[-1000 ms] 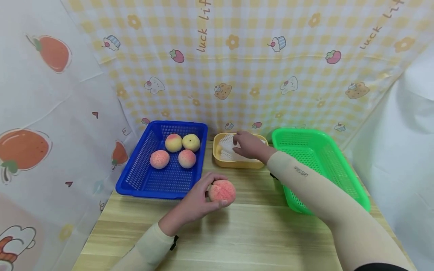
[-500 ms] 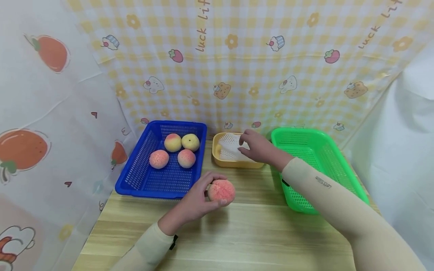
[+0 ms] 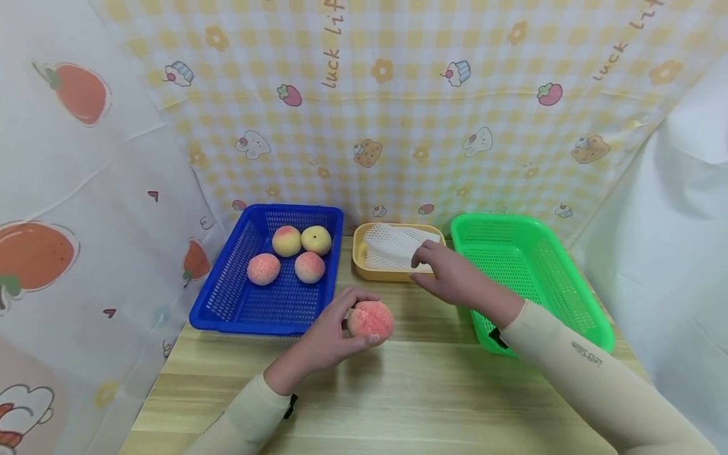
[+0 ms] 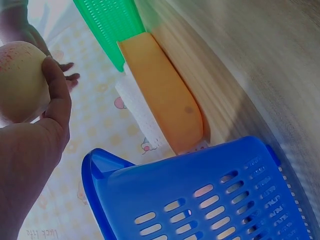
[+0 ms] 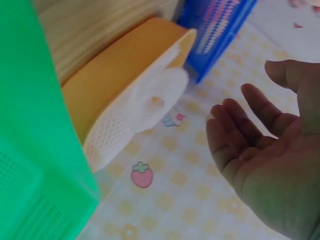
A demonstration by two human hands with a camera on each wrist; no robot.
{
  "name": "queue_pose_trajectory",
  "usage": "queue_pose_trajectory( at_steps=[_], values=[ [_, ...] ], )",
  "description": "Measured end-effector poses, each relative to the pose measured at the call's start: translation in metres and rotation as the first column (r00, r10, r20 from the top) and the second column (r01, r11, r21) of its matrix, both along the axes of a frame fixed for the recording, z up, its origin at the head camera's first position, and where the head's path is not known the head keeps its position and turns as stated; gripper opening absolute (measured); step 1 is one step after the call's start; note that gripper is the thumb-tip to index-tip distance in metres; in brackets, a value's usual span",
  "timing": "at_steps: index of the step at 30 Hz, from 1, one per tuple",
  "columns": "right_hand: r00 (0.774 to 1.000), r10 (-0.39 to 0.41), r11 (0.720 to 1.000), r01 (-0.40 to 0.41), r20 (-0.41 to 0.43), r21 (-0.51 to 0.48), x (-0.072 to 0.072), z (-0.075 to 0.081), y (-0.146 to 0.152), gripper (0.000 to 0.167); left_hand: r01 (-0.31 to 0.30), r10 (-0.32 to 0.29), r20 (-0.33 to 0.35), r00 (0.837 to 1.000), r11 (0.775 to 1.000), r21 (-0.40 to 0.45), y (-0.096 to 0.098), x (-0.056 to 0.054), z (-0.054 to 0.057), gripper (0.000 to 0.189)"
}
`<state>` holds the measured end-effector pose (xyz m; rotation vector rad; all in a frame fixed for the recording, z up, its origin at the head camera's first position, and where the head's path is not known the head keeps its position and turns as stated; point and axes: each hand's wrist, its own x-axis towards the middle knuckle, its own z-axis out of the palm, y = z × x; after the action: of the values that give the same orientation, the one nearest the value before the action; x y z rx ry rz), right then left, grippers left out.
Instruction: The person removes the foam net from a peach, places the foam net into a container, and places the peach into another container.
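Note:
My left hand [image 3: 330,338] grips a pink peach [image 3: 373,320] over the front of the table, fingers and thumb around its left side. In the left wrist view the same peach [image 4: 21,82] shows a pale yellow side. My right hand [image 3: 455,277] hovers just off the front right of a small yellow basket [image 3: 387,275], fingers loosely bent. The right wrist view shows that palm [image 5: 272,170] holding nothing. White foam fruit nets [image 3: 392,243] lie in the yellow basket, and one net's round opening [image 5: 159,100] shows in the right wrist view.
To the left, a blue basket [image 3: 267,327] holds several peaches [image 3: 309,267]. A green basket [image 3: 574,278] stands at the right, beneath part of my right forearm. Behind them hangs a yellow checked cloth [image 3: 421,126]. All three baskets rest on a wooden table [image 3: 409,404].
My right hand has drawn back from above the yellow basket, rightward and nearer to me, uncovering more of the foam nets. The left hand keeps the peach in place.

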<state>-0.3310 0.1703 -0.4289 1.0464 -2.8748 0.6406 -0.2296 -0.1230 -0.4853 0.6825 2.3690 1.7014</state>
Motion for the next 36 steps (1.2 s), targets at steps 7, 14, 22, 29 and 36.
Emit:
queue_pose_trajectory(
  at_steps=[7,14,22,29,36],
  values=[
    [0.997,-0.068,0.994,0.071,0.045,-0.086,0.036,0.000,0.013,0.019,0.002,-0.002,-0.003,1.000,1.000,0.006,0.000,0.000,-0.001,0.059],
    [0.997,-0.078,0.979,0.082,0.026,-0.188,0.057,-0.012,0.026,0.017,0.003,-0.003,-0.008,1.000,1.000,0.003,0.000,0.000,-0.001,0.059],
    [0.995,-0.095,0.965,0.097,0.019,-0.242,0.066,-0.029,0.035,0.014,-0.005,0.004,-0.008,1.000,1.000,-0.007,0.000,0.001,-0.001,0.060],
    [0.995,-0.100,0.938,0.103,0.024,-0.332,0.070,-0.037,0.035,0.014,0.000,0.000,-0.005,1.000,1.000,0.001,0.001,0.000,-0.002,0.059],
    [0.994,-0.099,0.919,0.106,0.037,-0.379,0.076,-0.056,0.031,0.012,0.003,-0.003,-0.008,1.000,1.000,0.004,0.001,0.000,-0.001,0.059]
  ],
)
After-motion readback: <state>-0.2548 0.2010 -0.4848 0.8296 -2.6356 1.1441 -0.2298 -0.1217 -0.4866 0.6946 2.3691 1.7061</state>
